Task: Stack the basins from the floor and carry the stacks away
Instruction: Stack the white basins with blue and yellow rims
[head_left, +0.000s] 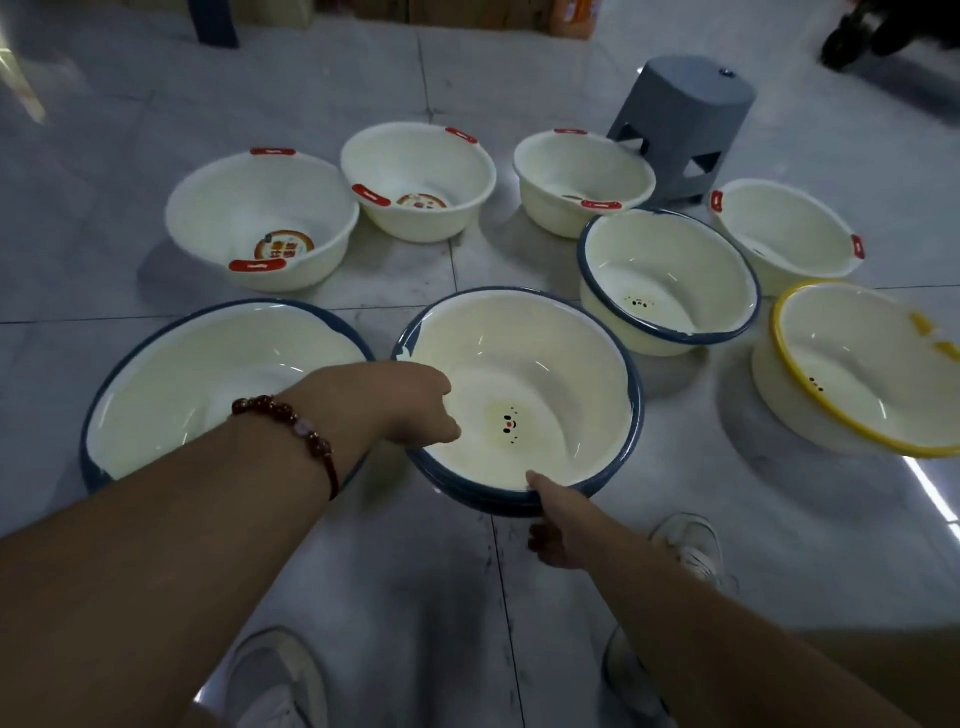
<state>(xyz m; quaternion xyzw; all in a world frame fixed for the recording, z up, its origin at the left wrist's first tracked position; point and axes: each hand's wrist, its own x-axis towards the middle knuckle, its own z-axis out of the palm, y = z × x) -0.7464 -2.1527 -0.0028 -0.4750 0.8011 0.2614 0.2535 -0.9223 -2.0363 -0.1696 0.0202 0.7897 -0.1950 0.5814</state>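
Note:
Several cream basins stand on the tiled floor. A blue-rimmed basin (545, 364) with a small face printed inside sits in front of me, apparently nested on another, as doubled rims show at its near edge. My left hand (400, 405) grips its left rim. My right hand (558, 519) holds its near rim, thumb on top. A larger blue-rimmed basin (171, 374) lies to the left, partly behind my left forearm. Another blue-rimmed basin (670, 270) and a tilted yellow-rimmed basin (862, 364) are on the right.
Several white basins with red handles stand behind, such as one at the left (249, 213) and one at the far right (784, 228). A grey plastic stool (685, 119) lies tipped at the back. My white shoes (691, 545) are on the floor below.

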